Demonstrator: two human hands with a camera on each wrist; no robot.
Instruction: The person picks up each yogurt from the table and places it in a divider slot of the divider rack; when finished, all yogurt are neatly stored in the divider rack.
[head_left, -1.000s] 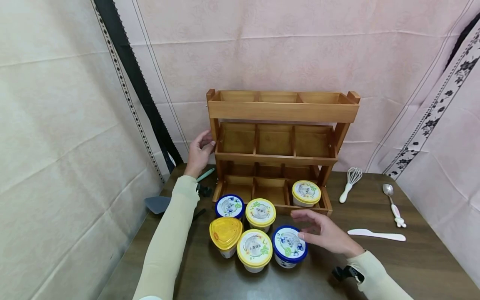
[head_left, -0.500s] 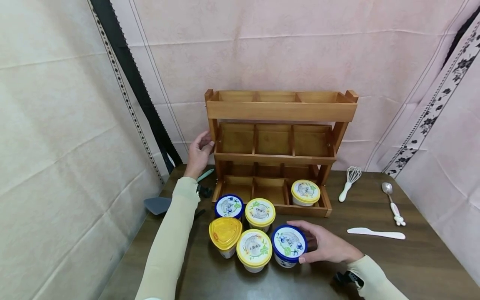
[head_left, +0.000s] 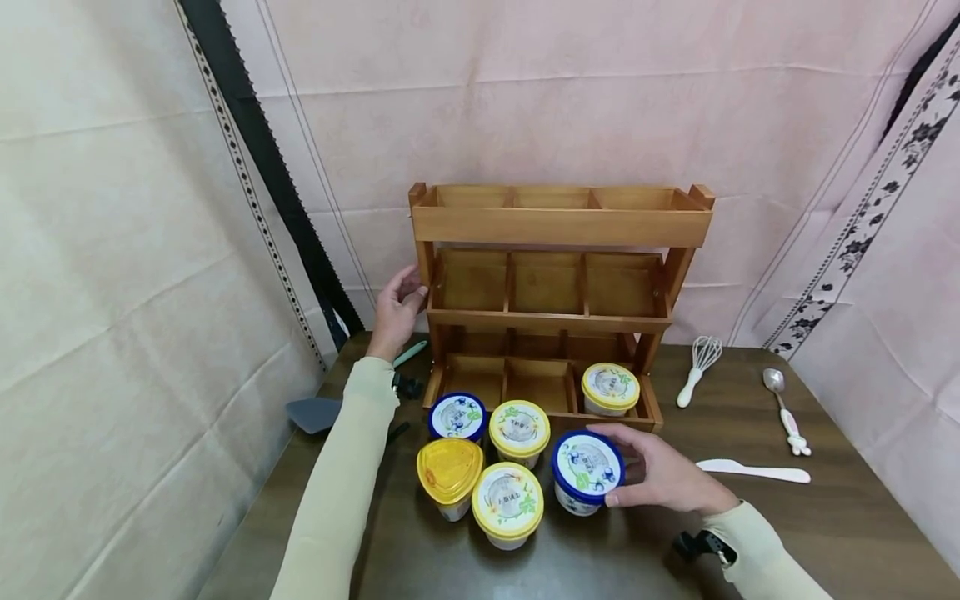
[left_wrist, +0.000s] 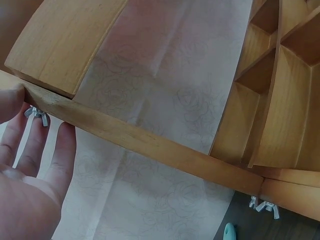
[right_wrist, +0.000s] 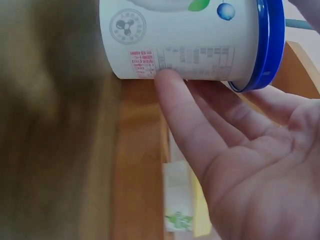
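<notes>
As I watched remotely, the three-tier wooden rack [head_left: 562, 226] stood, its left upright [left_wrist: 150, 145] gripped by the left hand [head_left: 397, 312]; before its lowest tray [head_left: 540, 385], the right hand [head_left: 663, 475] held between thumb and fingers a white tub [head_left: 576, 502] with blue-rimmed, leaf-printed lid [head_left: 588, 462].

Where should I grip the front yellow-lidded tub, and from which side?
Probably take the front yellow-lidded tub by its round wall, just under the lid, coming from the right: it stands upright with bare table on that side, while another yellow-lidded tub crowds its left.
</notes>
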